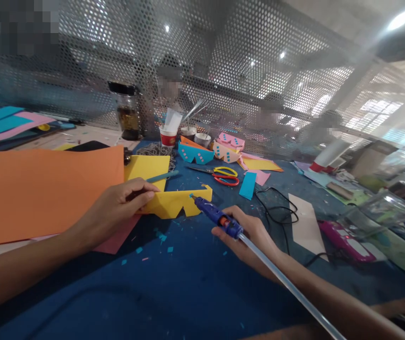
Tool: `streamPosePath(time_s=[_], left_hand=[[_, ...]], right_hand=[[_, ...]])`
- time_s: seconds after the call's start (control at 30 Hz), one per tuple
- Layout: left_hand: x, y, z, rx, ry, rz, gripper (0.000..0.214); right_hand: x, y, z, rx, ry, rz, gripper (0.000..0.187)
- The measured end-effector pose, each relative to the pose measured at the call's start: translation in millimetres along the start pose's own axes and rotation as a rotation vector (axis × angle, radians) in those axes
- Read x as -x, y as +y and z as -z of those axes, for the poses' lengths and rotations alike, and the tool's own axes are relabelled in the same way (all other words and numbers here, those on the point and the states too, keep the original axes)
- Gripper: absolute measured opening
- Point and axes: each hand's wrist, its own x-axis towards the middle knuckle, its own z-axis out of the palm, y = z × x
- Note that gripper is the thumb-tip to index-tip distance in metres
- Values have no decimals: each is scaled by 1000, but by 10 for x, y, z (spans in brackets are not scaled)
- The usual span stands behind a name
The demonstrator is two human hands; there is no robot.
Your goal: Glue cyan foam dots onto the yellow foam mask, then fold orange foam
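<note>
At the far left a large orange sheet [46,193] lies flat on the blue table cover [174,293]. At its right edge the left hand [117,208] is closed, thumb and fingers pinching the left end of a yellow cutout [174,202]. The cutout rests on the cover near the middle of the table. The nozzle of a blue glue gun [216,218] meets the cutout's top edge towards its right end. The right hand [252,236] is wrapped around the gun, and a clear glue stick [287,283] juts from its back. Beyond them lie scissors [223,175] with yellow and red handles. A black cable [276,212] loops just to the right.
</note>
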Motion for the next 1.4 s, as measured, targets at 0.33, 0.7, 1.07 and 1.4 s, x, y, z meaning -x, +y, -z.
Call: streamPosePath(time_s=[0.33,0.7,1.07,1.4], left_hand=[[4,4,4,20,6,-7,40],[-6,36,-5,-5,12,-17,41],[-1,91,-16,41,22,26,45],[-8,80,14,-108,40,10,46]], right_hand=[[4,-99,18,-154,-76,-224,29],[-26,-104,-11,-96,-60,-207,28],[-7,-111,-25,-114,-54,-202,27],[18,-92,-15,-130,-68,-268,29]])
